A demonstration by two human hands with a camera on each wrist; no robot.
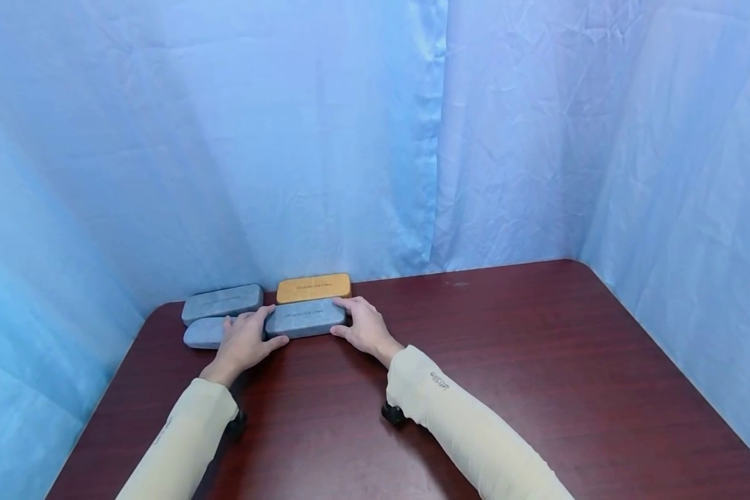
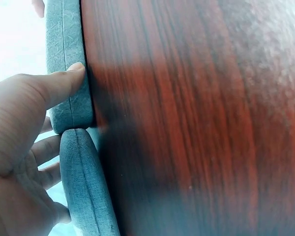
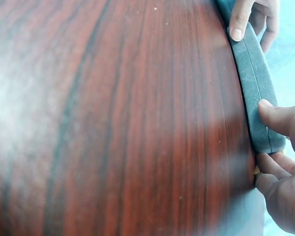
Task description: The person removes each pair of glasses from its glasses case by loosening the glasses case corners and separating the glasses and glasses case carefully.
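Both hands are clamped on one grey glasses case (image 1: pixel 305 318) — the left hand (image 1: pixel 245 342) takes its left end, thumb on the near side and fingers over the top, and the right hand (image 1: pixel 364 325) takes its right end the same way. In the left wrist view the thumb (image 2: pixel 49 86) presses the case's near side wall (image 2: pixel 69 64); in the right wrist view the thumb (image 3: pixel 280 118) sits on the seam near the other end (image 3: pixel 258 83).

The case lies directly ahead of the hands, its long axis running left to right, roughly parallel to the desk's far edge. Each hand holds its own end, so neither is nearer; the hands are apart by the length of the case.

Its left end meets a second grey case (image 1: pixel 205 332), lying end to end with it and partly under the left hand. Behind these, along the far edge near the desk's far left corner, lie a third grey case (image 1: pixel 221 303) and one orange case (image 1: pixel 314 287), the orange one just behind the held case.

Count — three grey cases, one orange, four in all, on the dark red wood-grain desk (image 1: pixel 512 361). Blue cloth (image 1: pixel 287 139) hangs all round.
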